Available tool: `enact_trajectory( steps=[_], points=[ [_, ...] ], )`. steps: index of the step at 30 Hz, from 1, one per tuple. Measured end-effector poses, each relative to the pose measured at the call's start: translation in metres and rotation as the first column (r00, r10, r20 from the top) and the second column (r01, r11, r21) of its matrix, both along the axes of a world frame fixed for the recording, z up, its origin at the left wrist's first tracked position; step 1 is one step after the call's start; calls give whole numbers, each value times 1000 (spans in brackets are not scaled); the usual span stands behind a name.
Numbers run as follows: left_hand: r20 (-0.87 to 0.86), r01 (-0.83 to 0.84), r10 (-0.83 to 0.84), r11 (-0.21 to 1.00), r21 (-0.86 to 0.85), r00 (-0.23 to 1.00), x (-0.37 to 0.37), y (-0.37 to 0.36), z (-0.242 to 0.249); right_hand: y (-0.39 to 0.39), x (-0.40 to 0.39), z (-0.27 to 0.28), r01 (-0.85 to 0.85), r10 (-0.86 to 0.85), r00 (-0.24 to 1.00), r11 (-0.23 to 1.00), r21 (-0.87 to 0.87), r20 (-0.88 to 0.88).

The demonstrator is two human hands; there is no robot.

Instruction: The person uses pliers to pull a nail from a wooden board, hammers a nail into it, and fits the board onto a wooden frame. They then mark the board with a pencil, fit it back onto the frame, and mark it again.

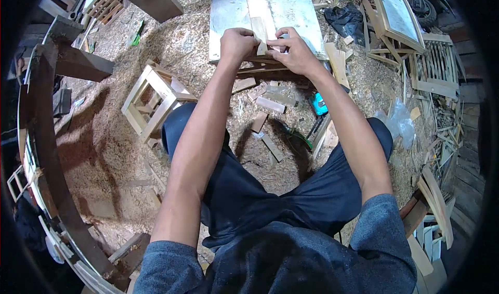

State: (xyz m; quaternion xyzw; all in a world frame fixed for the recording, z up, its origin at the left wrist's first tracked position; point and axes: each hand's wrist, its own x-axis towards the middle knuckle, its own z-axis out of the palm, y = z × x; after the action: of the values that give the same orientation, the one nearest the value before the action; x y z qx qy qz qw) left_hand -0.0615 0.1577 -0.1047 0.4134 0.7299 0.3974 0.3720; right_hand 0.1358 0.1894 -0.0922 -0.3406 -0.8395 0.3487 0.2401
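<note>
In the head view both my hands are over the near edge of a low white-topped worktable (228, 16). A narrow strip of pale wood (261, 29) lies lengthwise on it, its near end between my hands. My left hand (239, 45) is closed on the left side of the strip, fingers curled and thumb at its near end. From the right, my right hand (294, 51) pinches the same end with thumb and fingers, the index finger bent. Another pale board (257, 4) shows beyond the strip, partly overlapped by it.
Wood offcuts (270, 105) lie in the sawdust between my legs, near a teal tool (319, 104). A small wooden frame stool (156, 99) stands by my left knee. Thick posts (83, 62) rise at left. At right are a framed panel (396, 13), plastic bag (401, 122) and slats.
</note>
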Motion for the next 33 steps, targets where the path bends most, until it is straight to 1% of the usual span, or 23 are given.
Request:
enact_trajectory(
  steps=[2,3,4,8,14,16,18,19,21,22,24,25,27,30,33],
  points=[
    [24,-17,17,1000,2,1000,-2,3,-3,1,0,-1,3,-4,1000,1000,-26,-6],
    [41,4,-4,1000,-12,999,-1,1,2,2,0,-1,6,-6,1000,999,-53,-12],
    [59,26,-24,999,-26,998,0,0,7,2,0,-2,7,-7,1000,999,-52,-12],
    [87,24,-19,998,-57,996,4,-5,22,3,-1,-4,0,-2,999,999,-33,-36],
    [101,27,-18,996,-89,995,2,-5,17,3,0,-2,6,-7,1000,999,-35,-24],
    [101,44,-44,999,3,994,1,-5,12,2,-1,-2,1,-2,1000,999,-37,-27],
    [134,39,-36,999,-14,990,0,-4,13,0,-1,-2,16,-15,999,1000,-17,39],
    [168,37,-31,999,-33,985,2,-6,16,-1,-1,-2,16,-15,999,1000,-21,40],
    [172,38,-29,998,-47,985,2,-7,20,-2,0,0,-5,4,1000,999,42,18],
    [173,39,-29,998,-56,984,2,-6,21,-1,0,0,-5,4,1000,999,44,18],
    [163,51,-39,996,-67,986,-1,-4,19,-2,0,2,10,-10,1000,998,-59,1],
    [154,62,-49,995,-80,987,-1,-3,16,-3,-1,2,12,-12,1000,998,-58,2],
    [161,59,-43,994,-91,986,0,-3,17,-7,-4,1,81,-84,996,992,-97,-21],
    [172,48,-30,994,-98,985,1,-4,20,-5,-3,0,37,-37,999,994,-108,8],
    [188,44,-27,995,-90,982,0,-3,18,-3,-4,-4,23,-24,1000,996,-91,-14]
  ],
)
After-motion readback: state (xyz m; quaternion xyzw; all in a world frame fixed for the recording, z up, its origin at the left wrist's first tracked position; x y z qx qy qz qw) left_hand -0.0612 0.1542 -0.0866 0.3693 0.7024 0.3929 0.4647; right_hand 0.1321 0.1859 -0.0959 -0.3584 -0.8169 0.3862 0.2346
